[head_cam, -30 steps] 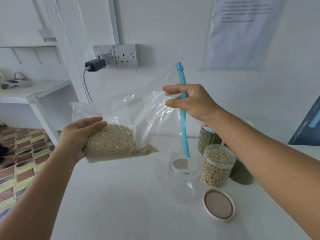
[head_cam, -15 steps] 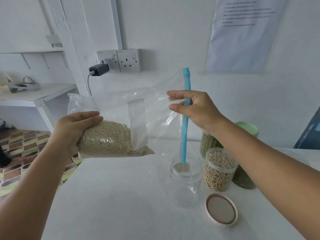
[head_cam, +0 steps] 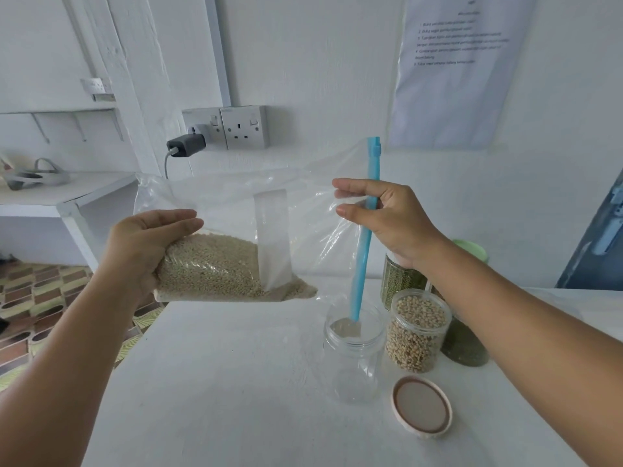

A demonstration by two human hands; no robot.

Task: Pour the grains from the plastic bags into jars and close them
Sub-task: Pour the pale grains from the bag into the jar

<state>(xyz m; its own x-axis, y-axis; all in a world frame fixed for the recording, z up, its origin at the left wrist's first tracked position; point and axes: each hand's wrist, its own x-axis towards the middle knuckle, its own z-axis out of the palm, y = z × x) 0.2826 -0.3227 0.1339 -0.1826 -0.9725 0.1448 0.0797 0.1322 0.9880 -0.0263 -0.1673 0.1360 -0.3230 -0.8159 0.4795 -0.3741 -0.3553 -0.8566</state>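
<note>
Head view shows the left hand (head_cam: 148, 244) cupping the grain-filled bottom of the plastic bag (head_cam: 236, 237), fingers curled around it, while the right hand (head_cam: 381, 217) pinches the bag's blue zip strip (head_cam: 365, 230) near its mouth. The bag hangs in the air above the tabletop (head_cam: 219, 382), lying nearly level, so the grains (head_cam: 215, 267) sit at the left end. The strip's lower tip dips into the open empty jar (head_cam: 354, 352) near the tabletop's right side.

Risk, as I judge it: if the left hand lifts too quickly, grains could rush toward the wide mouth and spill past the jar's narrow rim; the light jar might also tip if the strip nudges it.

Just beside the empty jar stands an open jar of pale beans (head_cam: 416, 330), with two jars of green grains (head_cam: 401, 281) behind it, crowding the right side. A loose lid (head_cam: 421, 406) lies in front, close enough to catch stray grains.
</note>
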